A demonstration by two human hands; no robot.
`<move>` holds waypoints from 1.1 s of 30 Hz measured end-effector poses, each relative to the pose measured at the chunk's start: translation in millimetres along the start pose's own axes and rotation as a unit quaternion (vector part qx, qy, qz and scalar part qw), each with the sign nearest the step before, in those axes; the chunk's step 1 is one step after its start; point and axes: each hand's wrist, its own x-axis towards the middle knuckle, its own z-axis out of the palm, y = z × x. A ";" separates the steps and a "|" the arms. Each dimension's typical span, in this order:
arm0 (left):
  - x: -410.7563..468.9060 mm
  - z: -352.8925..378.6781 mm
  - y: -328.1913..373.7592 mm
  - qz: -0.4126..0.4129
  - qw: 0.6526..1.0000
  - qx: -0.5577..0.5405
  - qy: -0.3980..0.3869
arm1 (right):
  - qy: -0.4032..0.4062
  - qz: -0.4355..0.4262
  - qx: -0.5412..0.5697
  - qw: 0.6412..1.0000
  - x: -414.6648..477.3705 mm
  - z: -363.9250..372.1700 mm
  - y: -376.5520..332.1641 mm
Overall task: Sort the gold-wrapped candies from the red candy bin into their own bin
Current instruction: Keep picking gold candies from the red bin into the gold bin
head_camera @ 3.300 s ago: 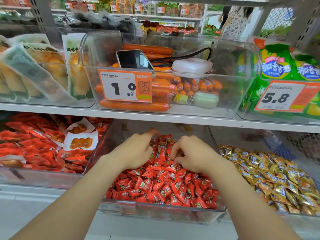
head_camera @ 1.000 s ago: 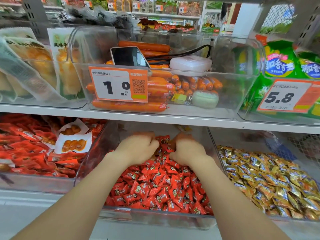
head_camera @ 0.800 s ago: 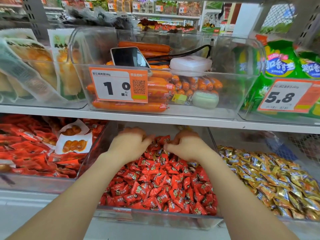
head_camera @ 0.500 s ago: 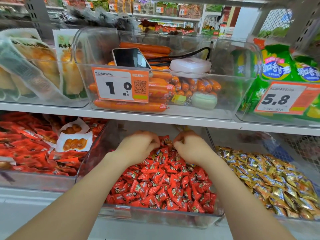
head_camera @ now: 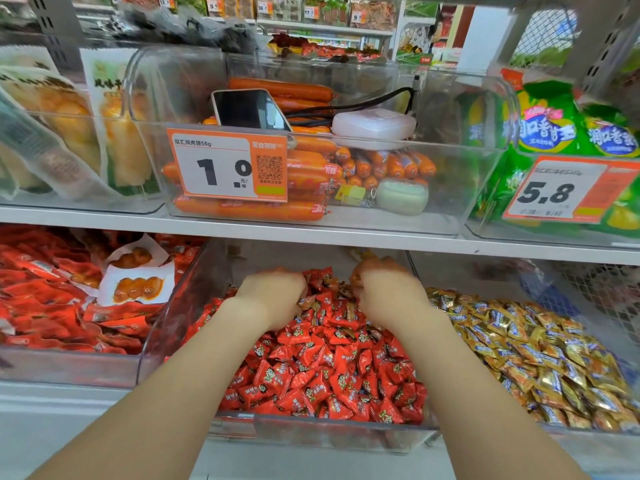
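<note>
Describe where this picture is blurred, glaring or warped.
Head view: the left hand and right hand are motion-blurred at the back of the red bin, so their grip is unreadable; the green bags at far right smear; the shelf edge bows slightly from the wide lens; the 1.0 price tag is sharp.

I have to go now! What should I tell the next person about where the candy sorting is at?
Left hand: knuckles up, fingers curled down into the red candies at the back of the red candy bin. It is blurred, so I can't tell if it holds anything.
Right hand: the same, just beside it.
Gold candies: a big pile lies in the gold bin on the right.
Done: the front of the red pile shows only red wrappers.
Left: the brownish wrappers between the hands may be strays. Check them, dig through the back, and move any gold ones right.
</note>
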 end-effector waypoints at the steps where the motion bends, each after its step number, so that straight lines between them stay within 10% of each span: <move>1: -0.5 0.1 -1.0 0.002 1.000 -0.008 0.007 | -0.016 -0.007 -0.023 1.000 0.3 1.0 1.4; 12: -24.5 -13.1 -8.2 0.057 0.987 -0.146 0.042 | -0.165 -0.081 0.041 0.982 12.5 14.3 4.7; 23: -67.7 -29.4 13.0 -0.022 0.979 -0.180 0.094 | -0.078 -0.049 0.316 0.944 -21.8 -11.9 6.7; 33: -115.3 -27.2 52.6 0.047 0.955 -0.245 0.159 | -0.008 -0.003 0.551 0.835 -89.3 -35.5 43.1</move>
